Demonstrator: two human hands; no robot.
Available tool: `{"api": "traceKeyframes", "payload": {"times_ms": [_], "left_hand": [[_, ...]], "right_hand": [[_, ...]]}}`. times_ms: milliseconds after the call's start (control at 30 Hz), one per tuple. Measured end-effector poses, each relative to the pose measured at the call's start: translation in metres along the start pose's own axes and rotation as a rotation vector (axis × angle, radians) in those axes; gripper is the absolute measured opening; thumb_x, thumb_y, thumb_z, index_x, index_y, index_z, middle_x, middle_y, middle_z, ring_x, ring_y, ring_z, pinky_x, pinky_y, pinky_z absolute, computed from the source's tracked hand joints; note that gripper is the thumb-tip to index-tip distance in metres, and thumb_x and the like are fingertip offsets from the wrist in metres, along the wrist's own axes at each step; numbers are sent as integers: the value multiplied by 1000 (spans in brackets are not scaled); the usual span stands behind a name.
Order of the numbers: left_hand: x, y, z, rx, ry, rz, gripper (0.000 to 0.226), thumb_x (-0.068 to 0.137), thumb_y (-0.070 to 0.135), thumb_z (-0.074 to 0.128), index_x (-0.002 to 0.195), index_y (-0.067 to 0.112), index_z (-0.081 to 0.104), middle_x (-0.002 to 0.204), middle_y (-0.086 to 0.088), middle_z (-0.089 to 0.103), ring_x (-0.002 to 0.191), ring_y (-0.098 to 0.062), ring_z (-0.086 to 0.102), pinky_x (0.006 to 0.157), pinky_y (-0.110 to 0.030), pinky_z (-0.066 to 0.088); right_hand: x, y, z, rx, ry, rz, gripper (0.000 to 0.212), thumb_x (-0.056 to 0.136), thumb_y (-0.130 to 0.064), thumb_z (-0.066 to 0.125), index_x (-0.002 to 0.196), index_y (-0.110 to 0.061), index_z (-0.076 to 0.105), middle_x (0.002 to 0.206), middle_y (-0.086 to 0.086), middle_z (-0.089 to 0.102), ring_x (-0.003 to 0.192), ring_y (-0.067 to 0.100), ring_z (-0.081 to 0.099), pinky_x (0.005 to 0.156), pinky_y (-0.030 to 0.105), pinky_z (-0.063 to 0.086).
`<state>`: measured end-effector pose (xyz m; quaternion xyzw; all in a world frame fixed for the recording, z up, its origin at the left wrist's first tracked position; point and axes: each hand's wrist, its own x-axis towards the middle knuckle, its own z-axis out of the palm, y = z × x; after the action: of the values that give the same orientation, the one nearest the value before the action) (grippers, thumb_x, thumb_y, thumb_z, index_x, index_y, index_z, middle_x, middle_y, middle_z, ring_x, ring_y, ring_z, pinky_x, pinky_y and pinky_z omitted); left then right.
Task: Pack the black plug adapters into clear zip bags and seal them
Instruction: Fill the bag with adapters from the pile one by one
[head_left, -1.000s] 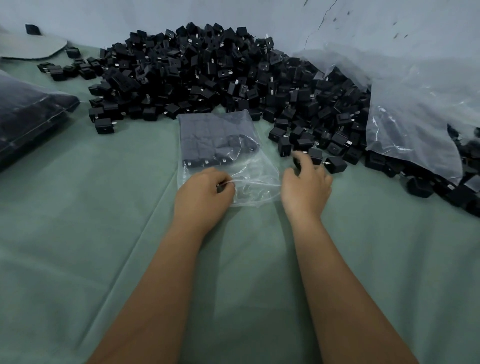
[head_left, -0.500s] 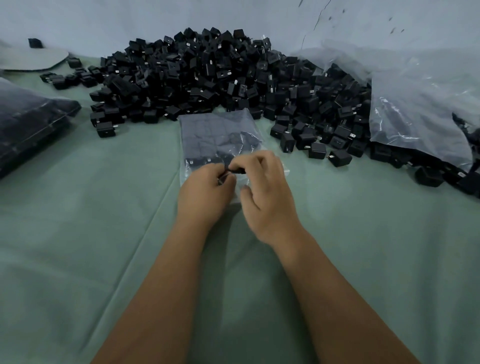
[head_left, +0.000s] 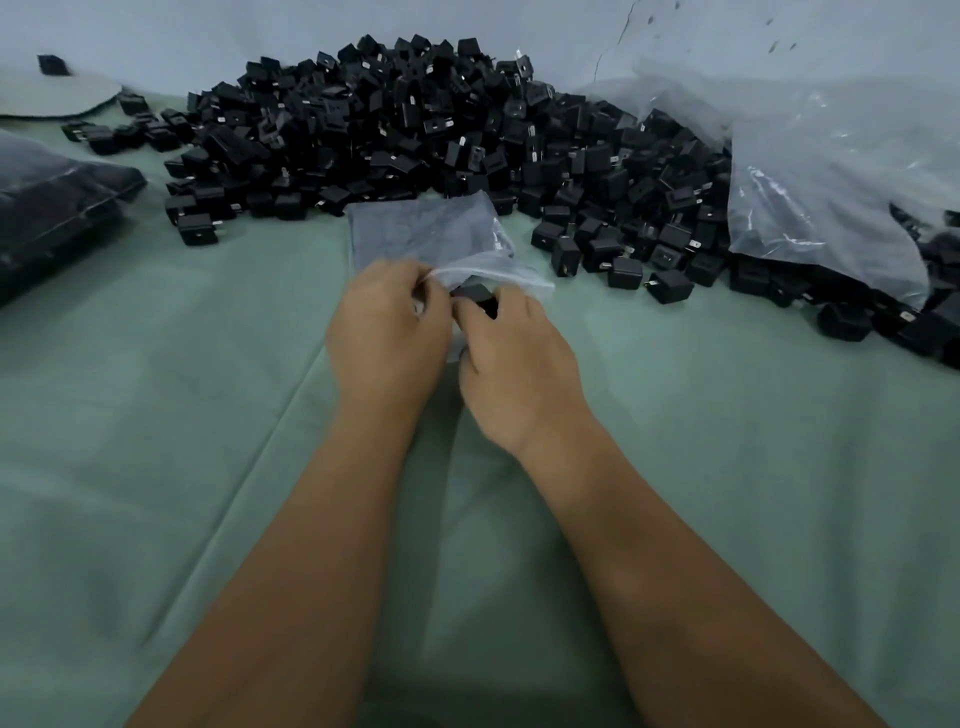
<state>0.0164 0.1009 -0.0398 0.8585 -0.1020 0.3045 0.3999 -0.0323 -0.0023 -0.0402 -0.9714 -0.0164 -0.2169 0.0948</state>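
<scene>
Nearest, two bare forearms reached forward over the green cloth that covered the worktop, and the hands met at the near, open end of a clear zip bag. The left hand had its fingers curled, its grip pinching the lifted lip of the bag's mouth. The right hand, just beside it and touching it at the knuckles, closed its grip on a single black plug adapter with thumb and fingertips; that adapter sat right at the bag's mouth, under the raised plastic lip, and how far inside it lay could not be told. Beyond the hands the bag lay flat on the cloth, its far part dark and blocky with adapters already packed in. Just past the bag rose the large heap of loose adapters, spreading left and right, with strays scattered near the bag's right side and one set apart to its left. On the right a big crumpled plastic sack lay over part of the heap. At the left edge a dark filled bag rested on the cloth, well apart from the hands. Farthest back stood a pale wall, marked with a thin crack at upper right.
</scene>
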Motion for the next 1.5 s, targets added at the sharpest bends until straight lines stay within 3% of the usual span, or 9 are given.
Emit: {"api": "traceKeyframes", "payload": {"times_ms": [167, 267, 367, 600, 933, 1100, 1300, 1400, 1500], "left_hand": [[-5, 9, 0, 45, 26, 138, 17, 87, 16, 61, 94, 7, 74, 90, -9, 65, 89, -30, 57, 69, -34, 41], [-5, 12, -1, 77, 16, 204, 20, 85, 12, 61, 100, 7, 73, 91, -10, 67, 87, -32, 59, 75, -42, 47], [-4, 13, -2, 61, 10, 238, 19, 81, 10, 61, 96, 7, 72, 88, -8, 67, 85, -32, 60, 75, -47, 48], [-10, 17, 1, -11, -33, 203, 10, 78, 11, 65, 84, 10, 72, 82, -2, 66, 82, -23, 60, 67, -34, 46], [-10, 17, 3, 32, -67, 135, 3, 79, 13, 68, 77, 13, 71, 78, 1, 64, 80, -18, 57, 62, -26, 34], [-11, 16, 3, 65, -118, 120, 8, 77, 13, 64, 70, 12, 68, 71, 2, 62, 75, -17, 55, 57, -29, 33], [-12, 15, 2, 40, -148, 73, 9, 79, 16, 63, 74, 16, 71, 74, 4, 63, 76, -12, 54, 60, -29, 37], [-12, 15, 2, 19, -149, 91, 13, 78, 18, 59, 75, 14, 71, 75, 3, 64, 78, -15, 57, 62, -31, 41], [-11, 17, 1, 4, -161, 90, 22, 74, 23, 51, 74, 13, 70, 74, 2, 63, 79, -17, 57, 63, -35, 43]], "right_hand": [[-1, -3, 4, -126, -165, 32, 48, 91, -31, 45, 138, -23, 40, 129, 12, 40, 117, 27, 36, 98, 33, 31], [-1, -6, 2, -93, -148, 53, 41, 89, -27, 45, 130, -22, 48, 129, 11, 40, 117, 26, 35, 99, 32, 29], [0, -8, 3, -86, -149, 69, 45, 86, -22, 43, 131, -19, 46, 126, 11, 41, 115, 26, 35, 99, 32, 29], [9, -3, 12, -104, -140, 54, 48, 86, -25, 50, 132, -18, 40, 128, 7, 48, 120, 26, 42, 103, 32, 27], [8, 0, 16, -119, -89, 48, 35, 84, -24, 47, 119, -19, 47, 117, 5, 54, 112, 26, 47, 97, 33, 30], [12, 0, 12, -99, -130, 17, 11, 83, -21, 50, 92, -25, 46, 104, 0, 62, 105, 26, 55, 86, 32, 35], [15, 0, 14, -103, -164, -12, 11, 81, -21, 52, 82, -25, 42, 100, -1, 64, 99, 23, 61, 78, 30, 36], [20, 0, 16, -99, -151, -4, 28, 84, -22, 50, 65, -25, 30, 90, -5, 64, 93, 20, 63, 70, 27, 34], [27, 0, 17, -134, -172, 0, 34, 90, -21, 46, 61, -24, 28, 93, -4, 65, 95, 19, 62, 68, 27, 32]]}}
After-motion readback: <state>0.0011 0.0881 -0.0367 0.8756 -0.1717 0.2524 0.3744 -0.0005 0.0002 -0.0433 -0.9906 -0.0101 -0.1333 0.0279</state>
